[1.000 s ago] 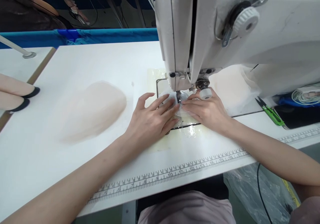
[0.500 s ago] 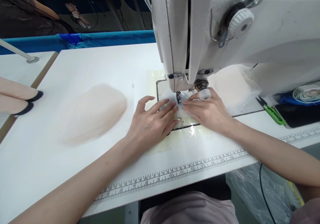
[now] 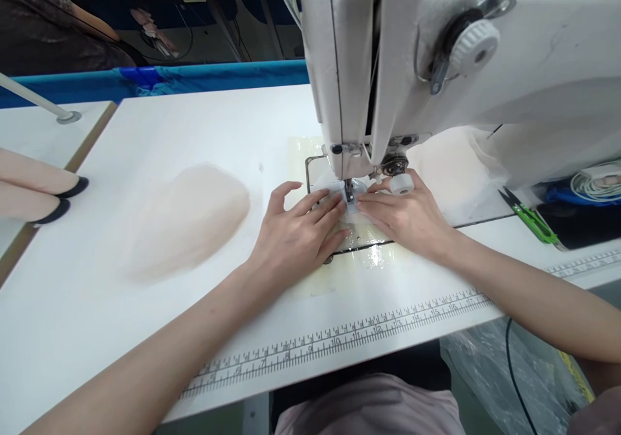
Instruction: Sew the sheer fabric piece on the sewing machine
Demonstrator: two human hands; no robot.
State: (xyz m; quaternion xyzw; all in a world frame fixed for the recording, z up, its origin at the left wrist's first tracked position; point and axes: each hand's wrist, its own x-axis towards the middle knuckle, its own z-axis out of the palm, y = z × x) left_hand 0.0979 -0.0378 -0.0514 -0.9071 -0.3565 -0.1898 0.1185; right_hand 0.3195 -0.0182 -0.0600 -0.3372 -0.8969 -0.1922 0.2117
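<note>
Under the presser foot (image 3: 348, 192) of a white sewing machine (image 3: 332, 59) lies a small piece of thin, whitish see-through fabric (image 3: 352, 209). My left hand (image 3: 297, 235) rests on it from the left, its fingers stretched out and lying flat, index finger raised and bent. From the right, my right hand (image 3: 412, 218) touches the fabric with extended fingertips close to the foot. A white knob hides part of its index finger, and its thumb is out of sight. The needle's tip is too small to make out.
A sheer beige fabric piece (image 3: 194, 218) lies left on the white table (image 3: 233, 331); more beige fabric (image 3: 446, 163) sits under the machine arm. Green thread snips (image 3: 528, 218) and a black phone-like slab (image 3: 582, 223) are right. Black-edged beige pieces (image 3: 33, 186) lie far left. A co-worker's arm (image 3: 94, 24) shows behind.
The whole view has shifted slightly, so everything appears a little further right. Both hands keep their places on the fabric by the presser foot.
</note>
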